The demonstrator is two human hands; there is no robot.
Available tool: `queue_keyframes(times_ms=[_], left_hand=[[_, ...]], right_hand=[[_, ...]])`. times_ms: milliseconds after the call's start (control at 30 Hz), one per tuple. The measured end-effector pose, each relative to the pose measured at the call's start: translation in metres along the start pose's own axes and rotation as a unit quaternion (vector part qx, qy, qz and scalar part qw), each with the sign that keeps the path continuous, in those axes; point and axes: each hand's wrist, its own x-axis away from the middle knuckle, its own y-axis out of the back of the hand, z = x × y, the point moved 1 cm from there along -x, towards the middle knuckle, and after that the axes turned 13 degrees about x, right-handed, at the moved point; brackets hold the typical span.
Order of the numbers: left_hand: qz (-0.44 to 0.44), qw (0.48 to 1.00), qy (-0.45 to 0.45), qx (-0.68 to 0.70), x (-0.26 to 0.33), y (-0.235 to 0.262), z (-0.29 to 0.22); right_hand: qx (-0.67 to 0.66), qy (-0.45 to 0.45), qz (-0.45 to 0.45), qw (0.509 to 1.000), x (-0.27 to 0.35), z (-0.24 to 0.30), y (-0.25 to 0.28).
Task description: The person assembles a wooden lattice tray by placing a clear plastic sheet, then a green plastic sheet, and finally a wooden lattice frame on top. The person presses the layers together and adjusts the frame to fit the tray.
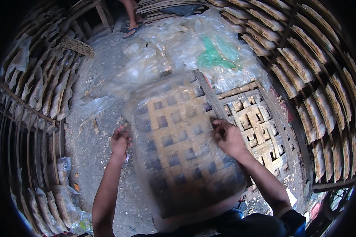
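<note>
In front of me a clear plastic sheet (178, 154), blurred by motion, lies over a woven bamboo tray (210, 91), whose lattice shows through it. At the sheet's left edge, my left hand (121, 141) is closed, its fingers curled in a pinch on the plastic. My right hand (230, 138) is closed at the opposite edge, thumb and fingers pinched together on the sheet. The fingertips of both hands are partly hidden. Beside my right forearm lies a second woven bamboo panel (261, 136), bare of plastic.
Crumpled clear plastic sheets (146, 59) and a green plastic piece (213, 53) cover the far floor. Racks with several filled trays (292, 77) line the right; plastic-wrapped trays (47, 91) line the left. A person's sandalled foot (131, 31) is at the back.
</note>
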Motion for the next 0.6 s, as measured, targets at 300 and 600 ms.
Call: queue_keyframes(times_ms=[300, 600], left_hand=[[0.03, 0.993, 0.067, -0.096, 0.051, -0.041, -0.017], [0.03, 0.995, -0.042, -0.087, 0.032, -0.035, -0.005]], right_hand=[[-0.332, -0.111, 0.002, 0.937, 0.011, 0.003, 0.037], [-0.334, -0.165, 0.184, 0.91, 0.038, -0.04, 0.036]])
